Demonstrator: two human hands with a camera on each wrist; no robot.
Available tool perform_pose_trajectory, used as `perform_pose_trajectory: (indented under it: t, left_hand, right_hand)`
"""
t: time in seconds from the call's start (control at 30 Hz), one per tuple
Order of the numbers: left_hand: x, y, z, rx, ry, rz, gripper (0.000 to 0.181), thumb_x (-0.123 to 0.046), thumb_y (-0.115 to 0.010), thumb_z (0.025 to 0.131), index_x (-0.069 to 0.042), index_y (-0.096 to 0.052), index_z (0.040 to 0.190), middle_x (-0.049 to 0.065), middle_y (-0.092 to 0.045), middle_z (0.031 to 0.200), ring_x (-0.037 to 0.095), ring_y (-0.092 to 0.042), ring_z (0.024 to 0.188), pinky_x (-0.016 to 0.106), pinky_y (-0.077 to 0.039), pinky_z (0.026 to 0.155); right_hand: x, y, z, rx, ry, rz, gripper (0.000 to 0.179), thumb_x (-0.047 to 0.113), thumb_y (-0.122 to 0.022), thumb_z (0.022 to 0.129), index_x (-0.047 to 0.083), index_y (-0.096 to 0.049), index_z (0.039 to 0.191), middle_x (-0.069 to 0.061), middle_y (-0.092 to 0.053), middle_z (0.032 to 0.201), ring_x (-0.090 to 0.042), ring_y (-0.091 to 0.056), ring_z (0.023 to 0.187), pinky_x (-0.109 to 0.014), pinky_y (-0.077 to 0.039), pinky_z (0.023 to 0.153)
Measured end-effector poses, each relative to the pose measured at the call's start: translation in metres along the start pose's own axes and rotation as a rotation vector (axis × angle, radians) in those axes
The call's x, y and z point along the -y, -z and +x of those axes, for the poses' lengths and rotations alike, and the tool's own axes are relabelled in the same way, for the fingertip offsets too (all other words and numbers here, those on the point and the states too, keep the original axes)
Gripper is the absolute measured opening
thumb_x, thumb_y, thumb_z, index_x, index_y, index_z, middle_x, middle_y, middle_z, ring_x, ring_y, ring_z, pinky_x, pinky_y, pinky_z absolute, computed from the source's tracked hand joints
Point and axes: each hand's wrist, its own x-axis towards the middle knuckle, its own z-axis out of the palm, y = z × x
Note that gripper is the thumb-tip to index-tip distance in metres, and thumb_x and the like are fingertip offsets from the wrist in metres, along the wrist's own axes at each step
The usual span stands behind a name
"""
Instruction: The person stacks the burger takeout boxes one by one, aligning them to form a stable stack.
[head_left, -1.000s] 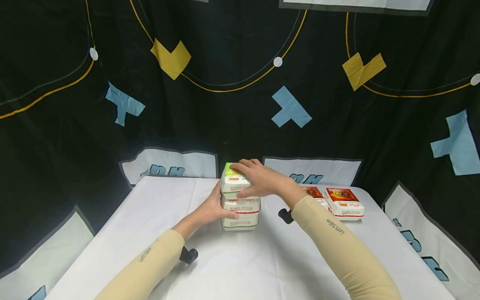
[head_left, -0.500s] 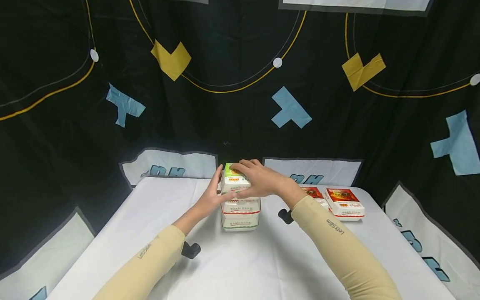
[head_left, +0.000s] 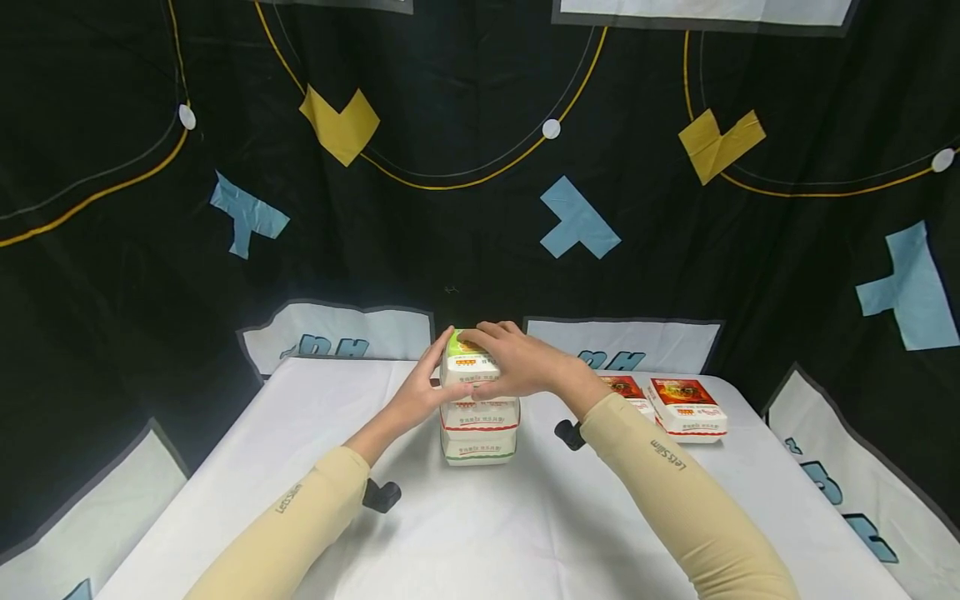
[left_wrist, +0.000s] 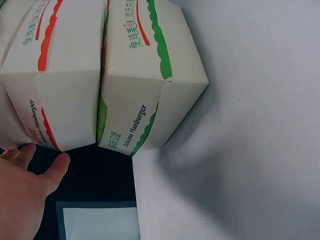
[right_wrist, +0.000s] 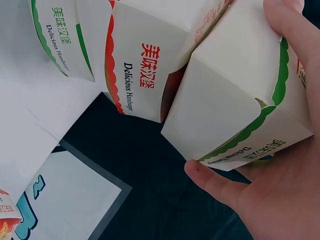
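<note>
Three white hamburger boxes stand stacked at the far middle in the head view. The top box [head_left: 471, 367] has a green lid, the middle box [head_left: 487, 417] red trim, and the bottom box [head_left: 480, 448] green trim. My right hand [head_left: 525, 364] grips the top box from above, thumb on its front. In the right wrist view this top box [right_wrist: 220, 112] sits slightly askew on the red-trimmed box [right_wrist: 142, 55]. Along the stack's left side lies my left hand [head_left: 415, 397], fingers straight and thumb across the front, beside the right thumb.
Two red-topped hamburger boxes, one [head_left: 687, 408] fully seen and another [head_left: 626, 388] partly behind the right forearm, lie at the right on the white-clothed table [head_left: 465, 533]. A black curtain [head_left: 450, 250] hangs behind the table. Small black cameras [head_left: 382, 497] are worn on both wrists.
My left hand has slid up the stack, from its thumb on the middle box to the top box's level. The right hand stays on the top box.
</note>
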Motion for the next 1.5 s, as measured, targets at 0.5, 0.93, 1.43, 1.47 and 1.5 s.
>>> perform_pose_trajectory:
  t: [0.5, 0.93, 1.43, 1.47, 1.5]
  left_hand:
    - [0.03, 0.001, 0.015, -0.068, -0.016, 0.079, 0.099, -0.034, -0.082, 0.084, -0.038, -0.018, 0.16, 0.004, -0.025, 0.164, 0.03, -0.035, 0.146, 0.049, -0.048, 0.103]
    - [0.025, 0.002, 0.016, -0.063, 0.016, 0.113, 0.101, -0.04, -0.083, 0.082, -0.039, -0.02, 0.16, 0.005, -0.026, 0.163, 0.03, -0.036, 0.144, 0.048, -0.049, 0.104]
    - [0.024, 0.005, 0.015, -0.064, 0.023, 0.085, 0.102, -0.036, -0.086, 0.08, -0.039, -0.021, 0.159, 0.004, -0.031, 0.159, 0.028, -0.038, 0.143, 0.044, -0.049, 0.1]
    - [0.024, 0.005, 0.015, -0.064, 0.024, 0.083, 0.102, -0.036, -0.086, 0.08, -0.039, -0.021, 0.159, 0.004, -0.031, 0.159, 0.028, -0.038, 0.143, 0.045, -0.049, 0.1]
    - [0.024, 0.005, 0.015, -0.065, 0.024, 0.081, 0.102, -0.035, -0.086, 0.08, -0.038, -0.021, 0.159, 0.005, -0.031, 0.159, 0.028, -0.038, 0.143, 0.045, -0.048, 0.1]
  right_hand:
    - [0.001, 0.006, -0.004, 0.073, -0.076, 0.043, 0.096, 0.053, -0.08, 0.079, 0.042, -0.025, 0.157, -0.001, -0.02, 0.167, -0.028, -0.018, 0.151, -0.049, -0.051, 0.099]
    - [-0.004, 0.009, -0.009, 0.048, -0.079, 0.124, 0.099, 0.048, -0.085, 0.076, 0.04, -0.029, 0.157, -0.004, -0.019, 0.168, -0.03, -0.015, 0.152, -0.053, -0.049, 0.101]
    - [-0.033, 0.022, -0.037, -0.005, -0.106, 0.244, 0.1, 0.057, -0.084, 0.074, 0.037, -0.031, 0.157, 0.0, -0.025, 0.166, -0.026, -0.022, 0.149, -0.056, -0.049, 0.102]
    - [-0.036, 0.022, -0.04, -0.01, -0.113, 0.249, 0.1, 0.057, -0.084, 0.074, 0.037, -0.031, 0.157, 0.001, -0.025, 0.166, -0.025, -0.022, 0.149, -0.056, -0.049, 0.102]
    - [-0.038, 0.023, -0.042, -0.015, -0.118, 0.256, 0.101, 0.057, -0.084, 0.074, 0.037, -0.031, 0.157, 0.001, -0.025, 0.166, -0.025, -0.022, 0.149, -0.057, -0.048, 0.102]
